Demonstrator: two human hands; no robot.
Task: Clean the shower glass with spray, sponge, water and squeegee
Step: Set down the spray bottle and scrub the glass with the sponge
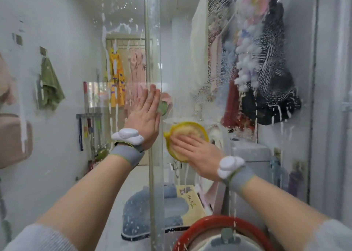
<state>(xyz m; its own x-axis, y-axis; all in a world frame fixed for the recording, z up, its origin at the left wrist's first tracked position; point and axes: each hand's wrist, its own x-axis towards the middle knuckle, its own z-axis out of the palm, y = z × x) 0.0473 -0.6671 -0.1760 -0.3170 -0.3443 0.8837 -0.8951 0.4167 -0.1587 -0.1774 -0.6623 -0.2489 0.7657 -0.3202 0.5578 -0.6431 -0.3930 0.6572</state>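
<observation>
The shower glass (190, 64) fills the view, streaked with white foam and drips; thick foam swirls cover its upper right. A round yellow sponge (187, 134) lies flat against the glass at centre right. My right hand (196, 153) presses it to the pane with straight fingers spread over it. My left hand (145, 117) lies flat on the glass beside the clear vertical edge strip (153, 98), fingers straight and pointing up. No spray bottle or squeegee shows.
A red-rimmed basin (192, 229) sits low at centre right. Behind the glass are a grey-blue mat (137, 209), hanging clothes (266, 70), a green towel (48, 85) on the left wall and a white machine (249, 153).
</observation>
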